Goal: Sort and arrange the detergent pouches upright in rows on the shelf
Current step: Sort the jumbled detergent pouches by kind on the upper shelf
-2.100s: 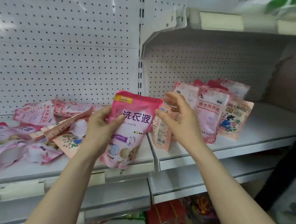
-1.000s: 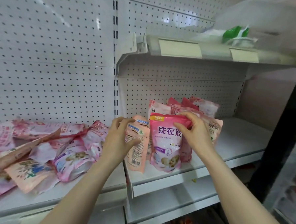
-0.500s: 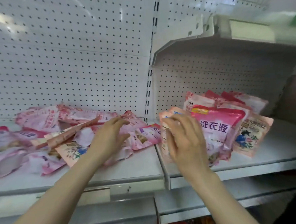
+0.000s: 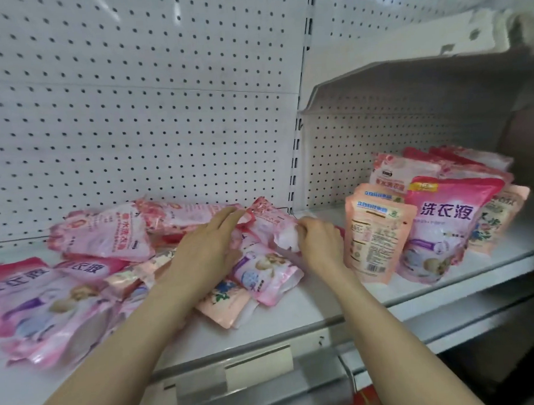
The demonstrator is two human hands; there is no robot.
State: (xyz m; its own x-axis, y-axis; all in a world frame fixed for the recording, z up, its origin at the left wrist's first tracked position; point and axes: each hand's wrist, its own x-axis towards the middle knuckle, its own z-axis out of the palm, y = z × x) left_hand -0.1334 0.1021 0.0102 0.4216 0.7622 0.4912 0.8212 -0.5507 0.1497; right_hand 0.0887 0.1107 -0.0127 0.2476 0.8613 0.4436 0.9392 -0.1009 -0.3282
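My right hand (image 4: 317, 243) was curled round the slack edge of a pale pink pouch (image 4: 268, 221). My left hand (image 4: 206, 249) lay at its nine o'clock, flat on the heap of loose pouches (image 4: 100, 234), fingers straight and gripping nothing, the tips touching the pouch's red top seam. The pouch lay tilted on its neighbours at about twelve o'clock from me, in the left bay of the shelf (image 4: 296, 315). The standing pouches (image 4: 446, 220) were at two o'clock in the right bay, a peach pouch (image 4: 375, 237) at their front left. To lift it well, I judged, I should pin the heap with the flat hand so only one pouch came away. I should also take it by the top seam, not the soft belly, and let the liquid settle into the base. Its print seemed to match the pale ones at the back, so it belonged there, seated square and upright against its row.
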